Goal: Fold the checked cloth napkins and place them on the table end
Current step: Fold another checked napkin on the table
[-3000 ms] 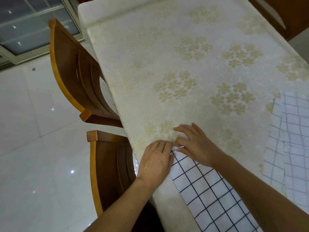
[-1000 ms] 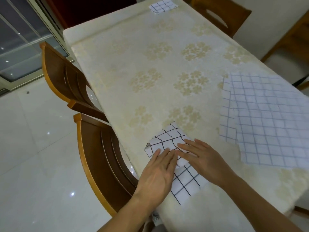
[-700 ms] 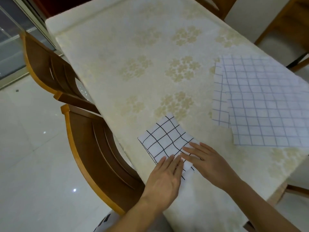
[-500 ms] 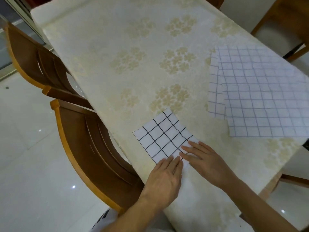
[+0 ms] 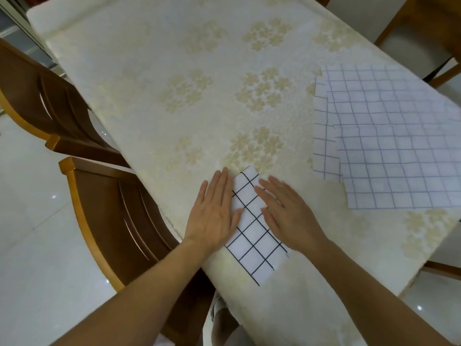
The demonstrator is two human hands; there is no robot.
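Observation:
A folded white napkin with a black check [image 5: 252, 236] lies near the table's left edge. My left hand [image 5: 214, 213] rests flat on its left side and my right hand [image 5: 287, 213] flat on its right side, fingers stretched out and pointing away from me. Both palms press the cloth onto the cream flowered tablecloth [image 5: 199, 96]. To the right, unfolded white napkins with a blue check [image 5: 389, 146] lie spread and overlapping, reaching the table's right edge.
Two brown wooden chairs [image 5: 119, 221] stand against the table's left side, the farther chair [image 5: 42, 101] behind the nearer. Another wooden chair [image 5: 424, 33] is at the far right. White tiled floor [image 5: 30, 221] surrounds the table.
The black-checked napkin has been folded over again toward me into a narrower strip. Both hands moved up onto it and now press it flat. The view has shifted slightly.

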